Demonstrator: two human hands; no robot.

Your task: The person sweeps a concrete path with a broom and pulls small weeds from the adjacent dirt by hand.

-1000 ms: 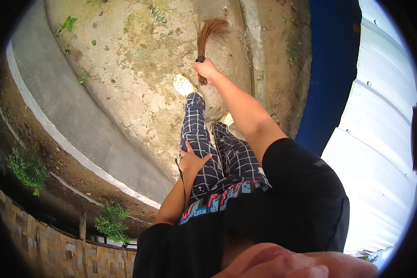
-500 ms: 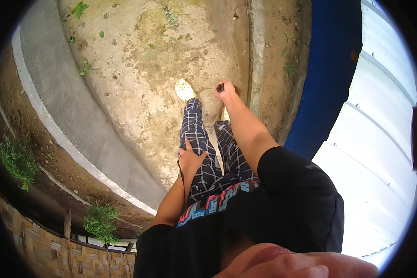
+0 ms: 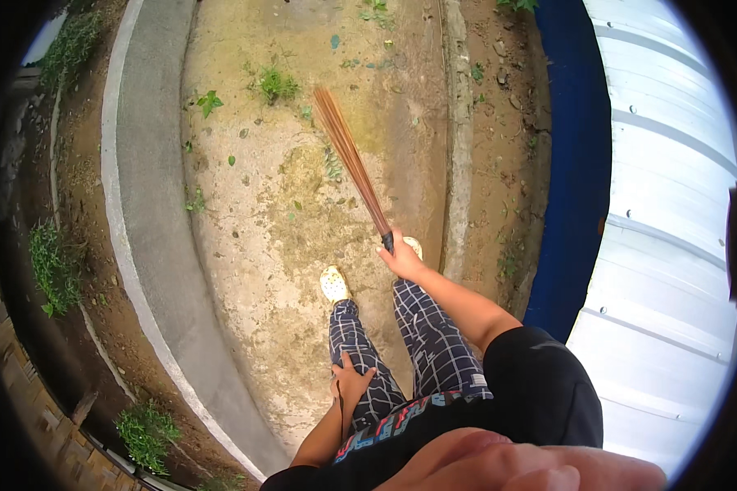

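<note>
A stick broom (image 3: 350, 159) of thin brown bristles reaches forward and slightly left over the concrete path. Its dark bound handle end is wrapped in the fingers of my right hand (image 3: 401, 259), out in front of my right leg. My left hand (image 3: 352, 382) rests on my left thigh, fingers spread over the checked trousers (image 3: 367, 360), holding nothing. Whether the bristle tips touch the ground I cannot tell. Scattered green leaves (image 3: 333, 166) lie close beside the bristles.
A low grey concrete curb (image 3: 151, 188) runs along the left, with shrubs (image 3: 55, 270) in soil beyond it. On the right are a narrow concrete ledge (image 3: 456, 155), a soil strip, a blue wall (image 3: 577, 164) and white metal sheeting (image 3: 663, 180). Weeds (image 3: 275, 85) grow from the path ahead.
The broom has swung from pointing end-on to stretched out forward, in full view. My view has shifted farther ahead along the path. The left hand stays on the thigh.
</note>
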